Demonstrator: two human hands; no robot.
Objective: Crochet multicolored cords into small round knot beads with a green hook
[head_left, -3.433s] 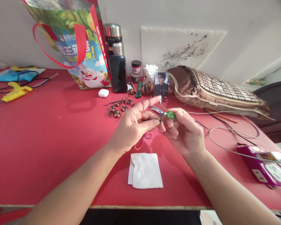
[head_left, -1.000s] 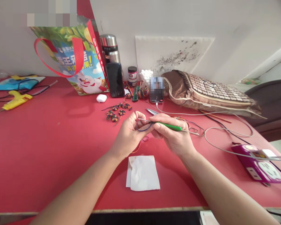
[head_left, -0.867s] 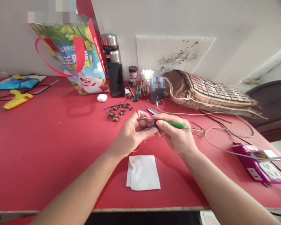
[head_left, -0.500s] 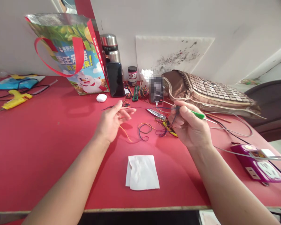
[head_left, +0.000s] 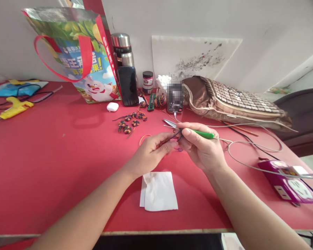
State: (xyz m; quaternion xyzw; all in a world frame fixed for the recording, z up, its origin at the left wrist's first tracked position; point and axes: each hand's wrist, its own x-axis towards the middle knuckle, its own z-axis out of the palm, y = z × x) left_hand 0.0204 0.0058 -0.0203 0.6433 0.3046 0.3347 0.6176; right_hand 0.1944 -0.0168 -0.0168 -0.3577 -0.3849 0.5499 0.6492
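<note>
My right hand (head_left: 205,147) is closed around a green-handled crochet hook (head_left: 205,135), its thin metal end pointing left. A small dark piece of yarn work (head_left: 181,133) sits at the fingertips of this hand. Close beside it, my left hand (head_left: 151,151) pinches dark yarn (head_left: 173,136) that runs to the hook. An orange strand (head_left: 144,138) curves on the table behind my left fingers. Just beyond the hands lie scissors (head_left: 169,122), partly covered. Several small multicoloured yarn pieces (head_left: 127,129) rest farther back on the left.
A folded white tissue (head_left: 161,192) lies in front of my hands on the red table (head_left: 54,173). Behind stand a printed bag (head_left: 99,83), a phone (head_left: 127,86) and a lit phone (head_left: 175,99). At right are a purple power strip (head_left: 287,180) and looping cables (head_left: 255,166).
My left hand has swung right to meet the right hand and now pinches the yarn. My right hand has shifted slightly left. The small yarn pieces are now uncovered.
</note>
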